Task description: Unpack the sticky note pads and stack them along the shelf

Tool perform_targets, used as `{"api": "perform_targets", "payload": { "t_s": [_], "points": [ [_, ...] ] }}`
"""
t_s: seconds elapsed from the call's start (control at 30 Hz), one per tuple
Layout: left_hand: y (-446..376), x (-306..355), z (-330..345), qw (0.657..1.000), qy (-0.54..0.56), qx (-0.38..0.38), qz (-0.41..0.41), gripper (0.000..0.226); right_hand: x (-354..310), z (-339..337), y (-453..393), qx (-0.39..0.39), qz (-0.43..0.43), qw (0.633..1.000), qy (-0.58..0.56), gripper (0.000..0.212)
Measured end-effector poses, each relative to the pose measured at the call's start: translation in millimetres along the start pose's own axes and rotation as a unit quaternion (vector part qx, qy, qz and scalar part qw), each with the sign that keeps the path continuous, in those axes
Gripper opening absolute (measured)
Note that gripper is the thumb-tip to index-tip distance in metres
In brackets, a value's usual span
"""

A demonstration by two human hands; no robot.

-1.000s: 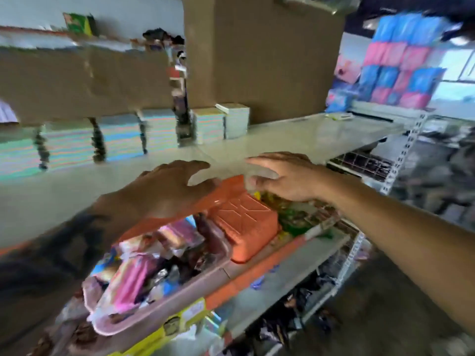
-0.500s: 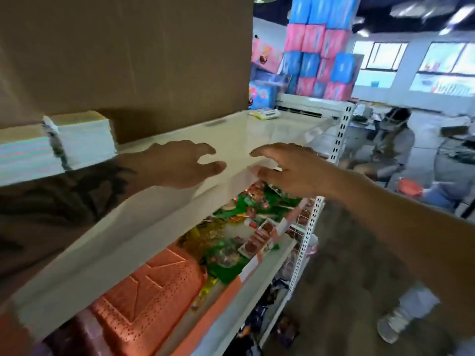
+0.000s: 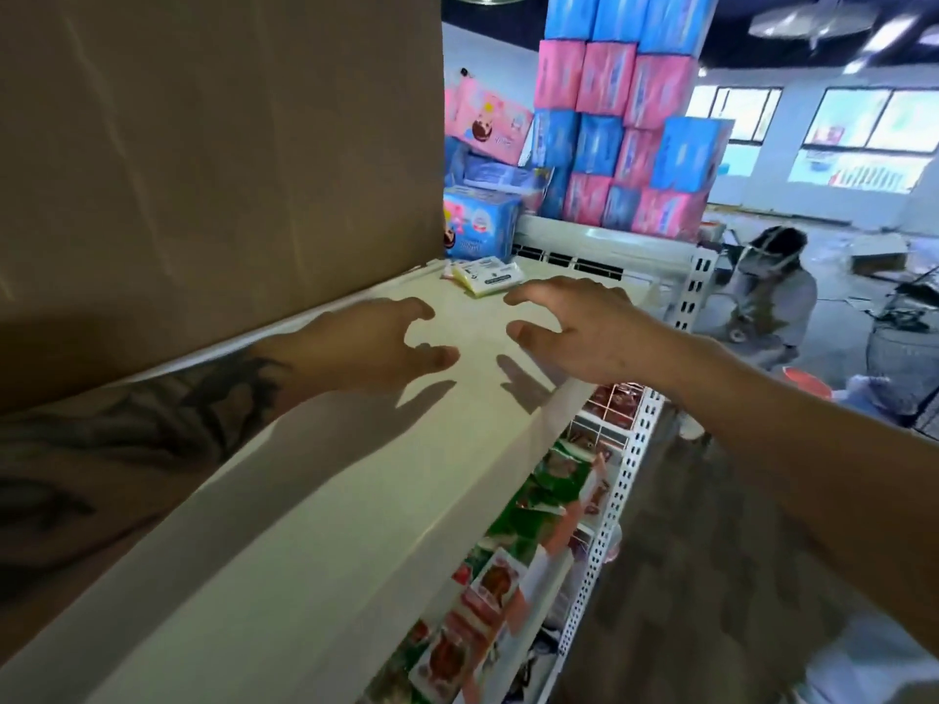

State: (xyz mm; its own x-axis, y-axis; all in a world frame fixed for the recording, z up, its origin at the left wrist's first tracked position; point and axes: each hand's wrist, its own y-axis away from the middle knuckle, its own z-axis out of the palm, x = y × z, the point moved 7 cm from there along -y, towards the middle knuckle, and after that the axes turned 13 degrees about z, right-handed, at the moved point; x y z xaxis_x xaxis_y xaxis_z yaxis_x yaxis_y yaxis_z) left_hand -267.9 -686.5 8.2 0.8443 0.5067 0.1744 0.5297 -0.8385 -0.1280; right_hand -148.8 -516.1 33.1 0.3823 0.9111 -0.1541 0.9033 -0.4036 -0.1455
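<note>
Sticky note pack in yellow-and-white wrapping [image 3: 485,280] lies flat at the far end of the cream metal shelf [image 3: 355,500], just beyond both hands and touching neither. Left hand [image 3: 366,343] and right hand [image 3: 579,327] hover over the shelf, each grip apart with fingers loosely curved, holding nothing. Pack label is too blurred to read.

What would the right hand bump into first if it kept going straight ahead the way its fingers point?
Probably the small yellow-and-white packet lying flat on the white shelf. The right hand hovers with loosely curled fingers aimed toward it, nothing between them. Depth is unclear, so it might pass just over it.
</note>
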Motion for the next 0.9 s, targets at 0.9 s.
{"api": "perform_targets", "payload": {
  "t_s": [0.9],
  "points": [
    [-168, -5, 7, 0.982, -0.063, 0.089, -0.152, 0.091, 71, 27, -254, -0.036, -0.2, 0.971, -0.126, 0.037]
  ]
}}
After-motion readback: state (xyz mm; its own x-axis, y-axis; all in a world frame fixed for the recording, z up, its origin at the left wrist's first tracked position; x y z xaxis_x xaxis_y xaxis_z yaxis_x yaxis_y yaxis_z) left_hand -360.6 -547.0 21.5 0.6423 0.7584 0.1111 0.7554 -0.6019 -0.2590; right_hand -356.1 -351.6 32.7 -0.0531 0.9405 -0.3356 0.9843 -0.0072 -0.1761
